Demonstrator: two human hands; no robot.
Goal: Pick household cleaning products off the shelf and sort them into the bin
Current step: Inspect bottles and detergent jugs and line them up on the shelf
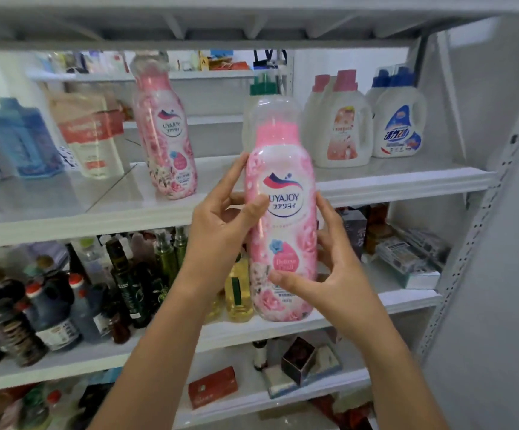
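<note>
One pink bottle point(286, 181), upright, gripped between left hand point(221, 221) and right hand point(338, 274).

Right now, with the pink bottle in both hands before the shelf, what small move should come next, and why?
Probably draw the pink bottle back from the shelf and turn to look for the bin, which is not in view. The left hand and right hand hold it upright in front of the shelf, its clear cap on.

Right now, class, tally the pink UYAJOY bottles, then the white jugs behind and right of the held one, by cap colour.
Pink UYAJOY bottles: 2
Pink-capped white jugs: 2
Blue-capped white jugs: 2
Green-capped white jug: 1
Total: 7
</note>
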